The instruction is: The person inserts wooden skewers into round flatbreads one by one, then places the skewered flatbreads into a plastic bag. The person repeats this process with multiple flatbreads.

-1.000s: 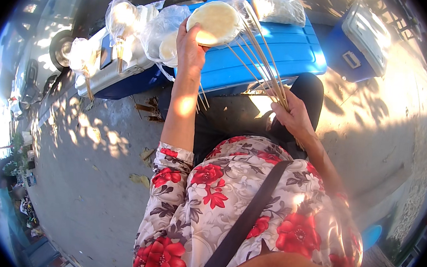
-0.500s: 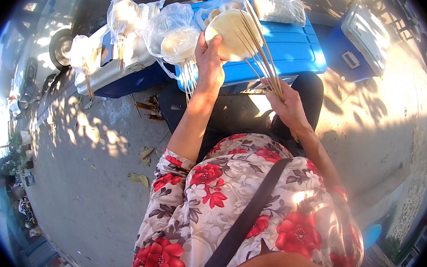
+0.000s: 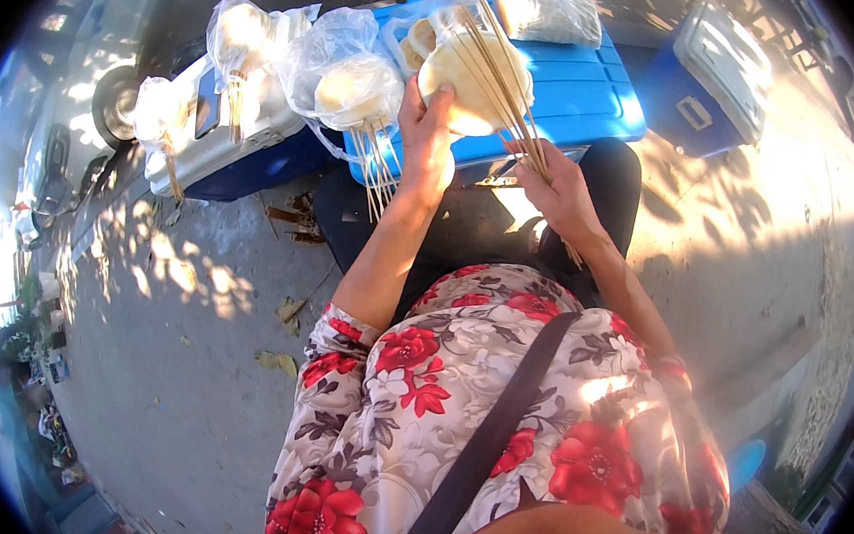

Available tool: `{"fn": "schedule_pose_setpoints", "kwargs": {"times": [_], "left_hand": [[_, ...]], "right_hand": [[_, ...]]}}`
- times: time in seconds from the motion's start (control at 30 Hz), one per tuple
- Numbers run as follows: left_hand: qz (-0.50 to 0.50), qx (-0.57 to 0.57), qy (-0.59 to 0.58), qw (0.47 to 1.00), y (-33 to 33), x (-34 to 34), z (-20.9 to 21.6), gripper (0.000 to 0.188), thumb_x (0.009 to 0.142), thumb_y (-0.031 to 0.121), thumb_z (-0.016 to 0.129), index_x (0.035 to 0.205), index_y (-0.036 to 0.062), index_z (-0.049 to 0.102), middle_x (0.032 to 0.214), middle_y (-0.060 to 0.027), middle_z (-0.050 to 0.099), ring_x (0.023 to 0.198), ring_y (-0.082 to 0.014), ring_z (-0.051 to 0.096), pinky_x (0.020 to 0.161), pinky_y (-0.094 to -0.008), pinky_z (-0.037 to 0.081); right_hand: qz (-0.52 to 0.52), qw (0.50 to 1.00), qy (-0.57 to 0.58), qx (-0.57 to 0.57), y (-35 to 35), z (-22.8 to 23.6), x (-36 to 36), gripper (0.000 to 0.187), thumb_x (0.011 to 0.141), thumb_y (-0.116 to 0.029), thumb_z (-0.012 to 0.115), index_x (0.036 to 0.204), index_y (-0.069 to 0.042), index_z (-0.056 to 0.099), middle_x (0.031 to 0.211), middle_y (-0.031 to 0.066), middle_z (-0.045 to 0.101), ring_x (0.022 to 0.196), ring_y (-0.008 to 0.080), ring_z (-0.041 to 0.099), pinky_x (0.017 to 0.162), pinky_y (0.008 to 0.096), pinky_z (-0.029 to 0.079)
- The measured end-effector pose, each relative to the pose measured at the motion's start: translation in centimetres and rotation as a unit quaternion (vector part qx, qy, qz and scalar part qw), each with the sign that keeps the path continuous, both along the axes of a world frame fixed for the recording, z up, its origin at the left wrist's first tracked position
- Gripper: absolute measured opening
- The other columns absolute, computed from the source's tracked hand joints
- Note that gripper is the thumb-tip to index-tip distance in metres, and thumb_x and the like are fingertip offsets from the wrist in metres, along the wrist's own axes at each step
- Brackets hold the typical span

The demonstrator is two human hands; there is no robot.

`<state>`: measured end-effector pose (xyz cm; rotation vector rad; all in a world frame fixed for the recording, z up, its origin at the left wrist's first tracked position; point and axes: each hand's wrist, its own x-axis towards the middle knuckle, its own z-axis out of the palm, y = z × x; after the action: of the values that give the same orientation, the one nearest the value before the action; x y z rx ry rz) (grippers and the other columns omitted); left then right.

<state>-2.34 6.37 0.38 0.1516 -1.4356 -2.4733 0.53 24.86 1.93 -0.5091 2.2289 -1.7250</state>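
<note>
My left hand is closed on a pale, round, flat disc, thumb on top near its lower left edge. Several thin wooden skewers fan upward from my right hand, whose fingers are wrapped round the bundle. The skewers cross in front of the right part of the disc; I cannot tell if any touches it. Just beyond the disc, more pale pieces sit in a clear plastic container or bag. Left of my left hand, a clear bag covers pale discs, with skewers sticking out below.
A blue lidded box stands before my knees, a plastic bag of pale pieces on its far side. On the left, a white-lidded cooler carries bagged skewered pieces and a phone. Another blue cooler stands right.
My right hand has moved slightly left with the skewers, which now overlap the disc more. My left hand keeps its hold on the disc, almost in place.
</note>
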Motion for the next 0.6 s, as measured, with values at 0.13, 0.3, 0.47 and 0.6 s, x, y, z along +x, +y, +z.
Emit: {"fn": "schedule_pose_setpoints", "kwargs": {"times": [0.13,0.3,0.47,0.6], "left_hand": [[-0.016,0.02,0.018,1.0,0.2,0.1,-0.2,0.035,0.09,0.014,0.052,0.122,0.0015,0.046,0.106,-0.0073,0.058,0.092,-0.0148,0.058,0.075,-0.0302,0.051],[-0.049,0.02,0.033,0.998,0.0,0.4,-0.3,0.039,0.088,0.014,0.055,0.124,0.0017,0.044,0.107,-0.0088,0.057,0.09,-0.0169,0.06,0.067,-0.0318,0.053],[-0.139,0.099,-0.07,0.983,-2.2,-0.2,1.2,0.043,0.085,0.014,0.06,0.124,0.0024,0.046,0.111,-0.0104,0.058,0.096,-0.0198,0.062,0.072,-0.0338,0.055],[-0.048,0.064,-0.041,0.996,-3.1,-1.0,1.4,0.035,0.082,0.011,0.064,0.113,0.0,0.056,0.103,-0.0107,0.062,0.093,-0.0189,0.062,0.078,-0.0311,0.053]], "right_hand": [[-0.005,1.0,0.019,-0.015,-0.6,-0.1,-0.2,0.027,0.09,-0.013,0.053,0.114,-0.003,0.056,0.072,-0.0059,0.045,0.062,0.0019,0.038,0.054,0.0193,0.032],[-0.008,1.0,-0.006,-0.015,-1.2,0.1,-0.5,0.025,0.091,-0.015,0.053,0.112,-0.004,0.056,0.071,-0.0055,0.045,0.06,0.0027,0.038,0.053,0.0203,0.033],[0.008,0.998,-0.064,-0.017,-1.2,0.8,-0.4,0.024,0.093,-0.017,0.051,0.111,-0.002,0.057,0.065,-0.0047,0.044,0.055,0.0037,0.037,0.05,0.0212,0.033],[0.011,0.999,-0.043,0.003,0.7,0.1,0.2,0.028,0.093,-0.019,0.049,0.114,-0.003,0.057,0.056,-0.0038,0.043,0.052,0.0048,0.041,0.049,0.0228,0.034]]}}
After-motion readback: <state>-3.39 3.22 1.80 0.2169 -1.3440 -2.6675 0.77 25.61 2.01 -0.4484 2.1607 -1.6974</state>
